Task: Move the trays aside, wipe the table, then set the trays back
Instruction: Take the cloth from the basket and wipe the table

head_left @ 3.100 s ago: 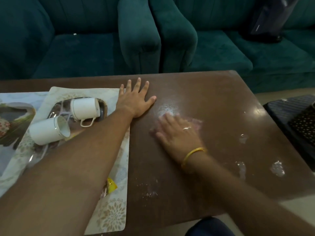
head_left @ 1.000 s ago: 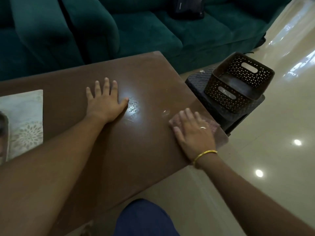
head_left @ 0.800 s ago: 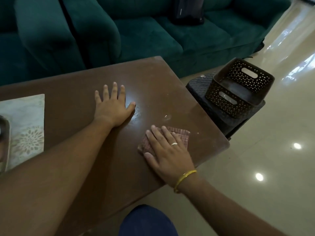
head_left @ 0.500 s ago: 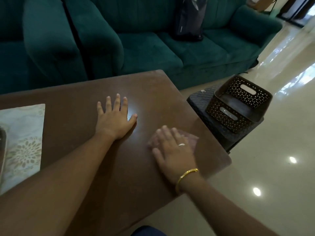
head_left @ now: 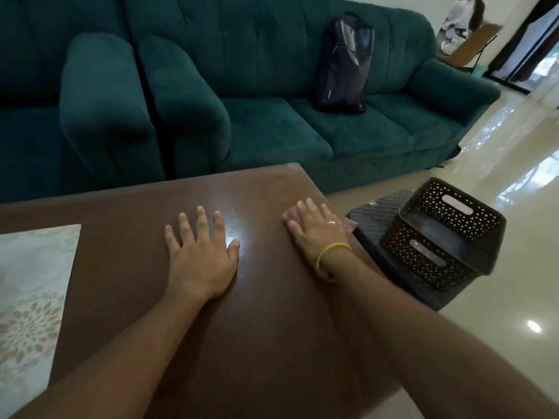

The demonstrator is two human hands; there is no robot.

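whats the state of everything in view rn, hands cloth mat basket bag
left hand, flat on the table, fingers spread, holding nothing
right hand, flat, pressing the cloth at the table's right edge
cloth, mostly hidden under the right hand
table, glossy patch by the left thumb
placemat, lying flat at the table's left
basket, upright, off the table to its right
backpack, upright on the sofa

Left grip [head_left: 201,258]: palm down, laid flat, fingers straight and spread, pointing to 12 o'clock, thumb out toward 2 o'clock. Left forearm [head_left: 130,343] bare, entering from 7 o'clock. Right grip [head_left: 317,232]: palm down, flat, fingers straight, close together, pointing to 11 o'clock. Right forearm [head_left: 408,322] bare, entering from 4 o'clock. The grips lie apart, the right at 2 o'clock of the left.
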